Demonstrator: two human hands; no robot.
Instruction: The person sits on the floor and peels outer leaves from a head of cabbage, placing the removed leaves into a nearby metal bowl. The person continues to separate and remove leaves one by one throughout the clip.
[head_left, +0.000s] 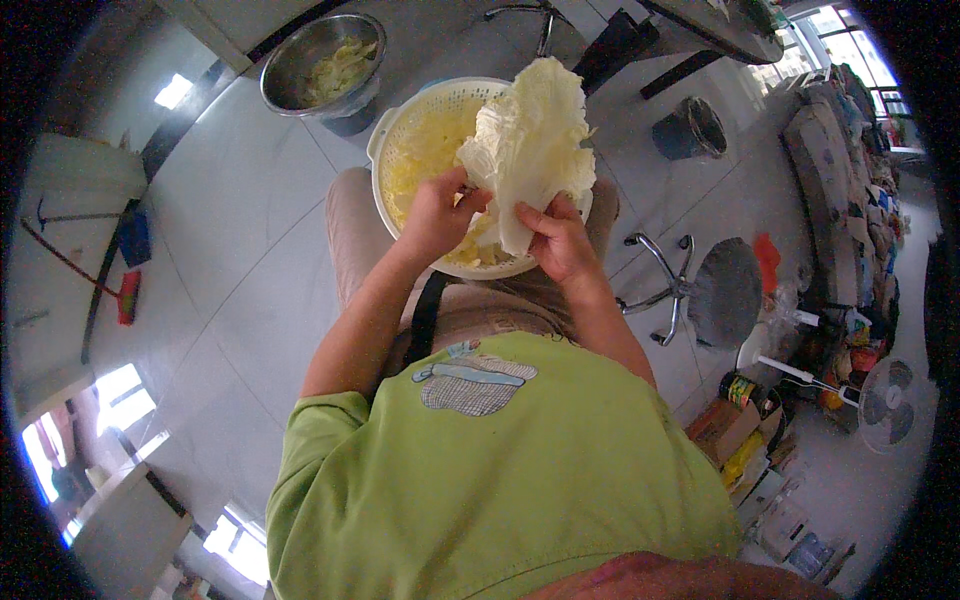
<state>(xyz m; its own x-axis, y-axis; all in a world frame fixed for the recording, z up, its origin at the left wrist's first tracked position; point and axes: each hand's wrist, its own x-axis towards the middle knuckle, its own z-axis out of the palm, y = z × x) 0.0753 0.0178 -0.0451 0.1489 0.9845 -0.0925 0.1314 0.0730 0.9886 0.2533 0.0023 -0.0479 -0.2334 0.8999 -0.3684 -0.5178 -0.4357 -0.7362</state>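
Observation:
A large pale napa cabbage leaf (541, 135) stands upright, frilly end up, over the white plastic colander (384, 191). My right hand (561, 238) grips its thick white base between thumb and fingers. At the leaf's left edge, my left hand (441, 214) pinches with thumb and fingertips; the exact contact is partly hidden. Yellowish torn cabbage pieces (420, 146) fill much of the colander, which rests on my lap between both knees. The leaf and my hands cover its right side.
Beyond the colander at left, a steel bowl (281, 79) holding cabbage scraps (341, 71) sits on a bin (349, 120). A lined dark bin (686, 131), a wheeled stool (720, 292) and a white fan (889, 405) stand at right. A red broom (128, 298) lies leftward.

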